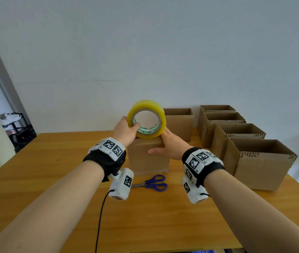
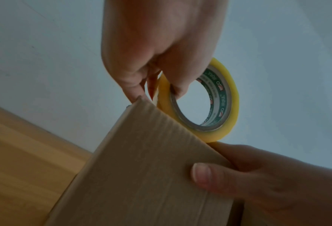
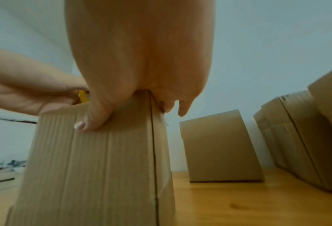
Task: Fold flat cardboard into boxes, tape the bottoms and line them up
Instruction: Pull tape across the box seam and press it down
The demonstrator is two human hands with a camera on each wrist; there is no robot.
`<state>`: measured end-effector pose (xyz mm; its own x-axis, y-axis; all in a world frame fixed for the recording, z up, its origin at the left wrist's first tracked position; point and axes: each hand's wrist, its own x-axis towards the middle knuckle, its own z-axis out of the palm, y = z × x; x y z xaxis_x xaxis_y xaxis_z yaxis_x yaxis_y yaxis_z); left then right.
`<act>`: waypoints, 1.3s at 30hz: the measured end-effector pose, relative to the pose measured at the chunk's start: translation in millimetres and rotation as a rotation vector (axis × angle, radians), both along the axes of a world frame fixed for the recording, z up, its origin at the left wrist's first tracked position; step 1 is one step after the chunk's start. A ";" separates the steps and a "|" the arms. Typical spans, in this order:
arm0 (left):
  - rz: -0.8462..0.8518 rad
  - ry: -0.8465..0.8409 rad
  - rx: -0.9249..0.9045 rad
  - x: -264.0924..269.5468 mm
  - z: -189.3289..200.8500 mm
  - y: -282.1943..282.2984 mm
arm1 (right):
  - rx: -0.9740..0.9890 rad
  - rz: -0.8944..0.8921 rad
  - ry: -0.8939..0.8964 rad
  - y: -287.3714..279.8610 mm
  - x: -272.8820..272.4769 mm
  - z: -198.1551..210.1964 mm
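A small closed cardboard box (image 1: 148, 159) (image 2: 142, 168) (image 3: 93, 168) stands on the wooden table (image 1: 53, 179) in front of me. My left hand (image 1: 125, 131) (image 2: 157, 45) grips a yellow roll of clear tape (image 1: 162, 121) (image 2: 233, 97) upright on the box's top, thumb inside the core. My right hand (image 1: 170, 145) (image 3: 138, 53) clasps the box's top right corner, with the thumb flat on the near face and the fingers over the top beside the roll. In the right wrist view only a sliver of the roll (image 3: 83, 95) shows.
Blue-handled scissors (image 1: 153, 183) lie just in front of the box. Several open-topped boxes (image 1: 258, 161) stand in a row along the table's right side, and one more box (image 1: 179, 123) stands at the back. A dark cart (image 1: 17, 128) stands off the table's left.
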<state>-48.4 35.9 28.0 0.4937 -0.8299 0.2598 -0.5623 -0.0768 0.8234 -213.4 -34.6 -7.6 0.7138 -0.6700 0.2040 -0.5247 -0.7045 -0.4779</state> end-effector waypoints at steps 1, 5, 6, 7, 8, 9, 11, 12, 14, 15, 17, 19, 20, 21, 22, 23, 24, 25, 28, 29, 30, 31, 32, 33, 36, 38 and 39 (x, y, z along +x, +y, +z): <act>0.003 -0.016 0.008 -0.7 2.2 -1.0 | -0.033 -0.006 0.048 0.8 -0.4 2.0; 0.000 -0.034 0.031 -2.3 11.3 -3.1 | -0.122 -0.037 0.191 5.6 -2.0 7.3; 0.002 -0.032 0.025 -3.0 12.7 -2.5 | -0.127 -0.040 0.200 6.6 -2.0 8.0; 0.003 -0.031 0.018 -3.2 13.0 -2.2 | -0.127 -0.040 0.201 7.9 -2.3 8.8; 0.007 -0.036 0.005 -4.6 13.9 -0.5 | -0.127 -0.041 0.201 8.9 -2.2 9.3; 0.014 -0.042 -0.014 -5.8 15.1 1.5 | -0.129 -0.041 0.201 9.3 -2.0 9.4; 0.033 -0.020 -0.054 -5.9 17.6 5.4 | -0.126 -0.045 0.208 9.3 -2.0 9.8; 0.040 0.005 -0.067 -4.6 18.8 7.6 | -0.122 -0.049 0.209 9.8 -2.1 10.1; 0.065 -0.010 -0.097 0.6 19.6 11.1 | -0.113 -0.054 0.211 11.9 -2.7 11.6; 0.084 -0.055 -0.113 3.9 19.0 12.5 | -0.110 -0.056 0.216 13.4 -3.0 12.8; 0.130 -0.130 -0.126 11.1 18.1 14.9 | -0.109 -0.060 0.235 16.8 -4.0 15.8; 0.170 -0.170 -0.115 17.5 19.7 16.9 | -0.100 -0.064 0.249 19.7 -4.8 17.9; 0.186 -0.193 -0.105 20.4 20.9 17.5 | -0.095 -0.066 0.254 20.9 -5.2 18.7; 0.199 -0.219 -0.100 22.6 21.9 18.3 | -0.090 -0.067 0.259 21.9 -5.3 19.3; 0.210 -0.246 -0.095 24.3 22.3 19.4 | -0.087 -0.067 0.261 22.4 -5.1 19.5; 0.216 -0.270 -0.092 24.6 22.3 20.3 | -0.087 -0.067 0.260 22.5 -4.7 19.3; 0.218 -0.287 -0.091 24.4 22.1 20.6 | -0.088 -0.067 0.259 22.3 -4.3 19.1; 0.215 -0.298 -0.089 24.4 21.7 20.6 | -0.089 -0.068 0.259 22.1 -4.1 18.8; 0.223 -0.330 -0.078 32.0 23.9 21.4 | -0.089 -0.073 0.267 22.1 -4.4 18.7; 0.233 -0.342 -0.069 36.6 25.0 23.1 | -0.089 -0.073 0.265 22.5 -4.7 19.0; 0.243 -0.354 -0.058 41.3 25.6 25.5 | -0.090 -0.072 0.260 22.9 -5.1 19.2; 0.247 -0.366 -0.047 45.3 25.5 28.4 | -0.090 -0.069 0.253 23.4 -5.0 19.8; 0.244 -0.375 -0.037 48.0 24.7 31.6 | -0.087 -0.068 0.247 23.6 -5.2 20.1; 0.238 -0.382 -0.028 49.2 24.0 34.3 | -0.083 -0.067 0.245 23.6 -5.0 20.6; 0.222 -0.390 -0.020 51.7 22.1 37.2 | -0.063 -0.069 0.246 24.1 -5.0 20.0; 0.214 -0.391 -0.019 52.9 22.1 36.7 | -0.043 -0.069 0.223 25.0 -5.8 19.6; 0.212 -0.386 -0.016 53.1 21.9 37.0 | -0.032 -0.064 0.207 25.9 -6.3 19.6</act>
